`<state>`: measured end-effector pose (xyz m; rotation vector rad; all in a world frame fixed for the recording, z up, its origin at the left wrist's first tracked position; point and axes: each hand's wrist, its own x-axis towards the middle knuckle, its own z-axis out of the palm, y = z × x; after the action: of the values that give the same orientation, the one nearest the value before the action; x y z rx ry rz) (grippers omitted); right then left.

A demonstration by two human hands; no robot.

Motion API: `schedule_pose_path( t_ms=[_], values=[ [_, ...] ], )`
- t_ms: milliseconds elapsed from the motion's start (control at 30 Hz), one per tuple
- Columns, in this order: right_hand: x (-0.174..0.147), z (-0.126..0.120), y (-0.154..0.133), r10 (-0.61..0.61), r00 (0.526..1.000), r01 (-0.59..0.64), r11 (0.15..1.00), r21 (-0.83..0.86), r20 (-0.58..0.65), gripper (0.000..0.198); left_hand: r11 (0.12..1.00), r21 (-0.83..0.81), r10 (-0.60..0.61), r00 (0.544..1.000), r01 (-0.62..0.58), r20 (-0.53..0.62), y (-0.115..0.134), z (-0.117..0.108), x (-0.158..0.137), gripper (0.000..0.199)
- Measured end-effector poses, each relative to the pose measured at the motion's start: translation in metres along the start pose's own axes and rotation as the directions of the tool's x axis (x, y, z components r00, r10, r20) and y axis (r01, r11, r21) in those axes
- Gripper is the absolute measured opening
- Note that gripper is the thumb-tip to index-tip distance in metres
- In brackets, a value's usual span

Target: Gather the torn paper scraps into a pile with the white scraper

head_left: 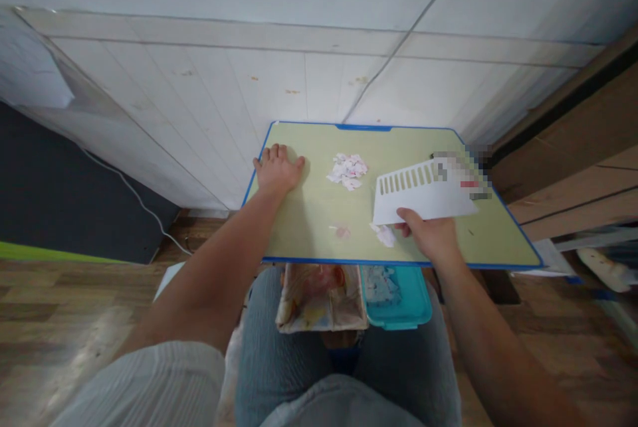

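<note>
My left hand [278, 168] lies flat near the left edge of the pale green tabletop [309, 228], fingers spread, holding nothing. With thumb and fingers, my right hand [431, 234] grips the lower edge of a white sheet [413, 204] that has a row of slots along its upper side. The sheet is tilted over the right half of the table. A pile of torn paper scraps [347, 170] sits between my hands. Another small white scrap [383, 234] lies just left of my right fingers, and a faint pinkish bit [341, 231] is near the front edge.
On my lap, under the table's front edge, are a stained fabric-lined box [323, 325] and a turquoise container [399, 316] with pale scraps inside. A pixelated patch covers things at the table's right. A white panelled wall [279, 75] with a cable stands behind; wooden furniture [583, 168] is on the right.
</note>
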<state>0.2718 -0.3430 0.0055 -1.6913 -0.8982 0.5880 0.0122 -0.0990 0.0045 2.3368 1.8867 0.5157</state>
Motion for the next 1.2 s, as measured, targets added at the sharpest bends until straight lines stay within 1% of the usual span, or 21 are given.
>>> schedule_pose_path(
  t_ms=[100,167,233,367,467,567,733,900,967,1067,1200],
  values=[
    [0.002,-0.008,-0.002,0.002,0.999,-0.001,1.000,0.027,-0.043,0.025,0.999,0.045,-0.003,1.000,0.003,0.004,0.002,-0.001,-0.003,0.072],
    [0.010,-0.004,-0.006,-0.021,0.998,0.025,0.997,0.075,-0.057,0.022,0.997,0.082,-0.013,1.000,0.012,0.004,0.003,-0.001,-0.005,0.073],
    [0.021,0.010,-0.012,-0.059,0.997,0.062,0.995,0.083,-0.041,0.023,0.995,0.097,-0.021,1.000,0.021,0.005,0.004,-0.001,-0.005,0.074],
    [0.047,0.044,-0.025,-0.121,0.992,0.121,0.993,0.007,0.044,0.029,0.997,0.074,-0.030,1.000,0.030,0.001,0.005,-0.001,-0.004,0.074],
    [0.057,0.054,-0.030,-0.123,0.990,0.125,0.992,-0.023,0.071,0.025,0.997,0.070,-0.035,0.999,0.035,-0.003,0.006,-0.002,-0.005,0.073],
    [0.055,0.049,-0.031,-0.115,0.990,0.118,0.992,-0.042,0.080,0.020,0.997,0.074,-0.038,0.999,0.037,0.009,0.007,-0.003,-0.006,0.072],
    [0.047,0.043,-0.030,-0.112,0.993,0.112,0.993,-0.027,0.027,0.021,0.997,0.061,-0.036,0.999,0.036,0.004,0.008,-0.003,-0.006,0.072],
    [0.040,0.048,-0.034,-0.105,0.993,0.108,0.993,-0.052,0.056,0.023,0.997,0.069,-0.032,0.999,0.032,0.002,0.008,-0.003,-0.005,0.071],
    [0.035,0.046,-0.035,-0.099,0.993,0.103,0.993,-0.061,0.072,0.024,0.997,0.075,-0.027,1.000,0.027,-0.001,0.008,-0.003,-0.005,0.070],
    [0.026,0.031,-0.031,-0.081,0.991,0.092,0.991,-0.098,0.104,0.026,0.997,0.076,-0.028,1.000,0.027,0.001,0.008,-0.004,-0.006,0.070],
    [0.015,-0.003,-0.015,-0.070,0.993,0.087,0.977,-0.195,0.094,0.031,0.997,0.065,-0.030,1.000,0.030,-0.003,0.009,-0.004,-0.006,0.070]
  ],
)
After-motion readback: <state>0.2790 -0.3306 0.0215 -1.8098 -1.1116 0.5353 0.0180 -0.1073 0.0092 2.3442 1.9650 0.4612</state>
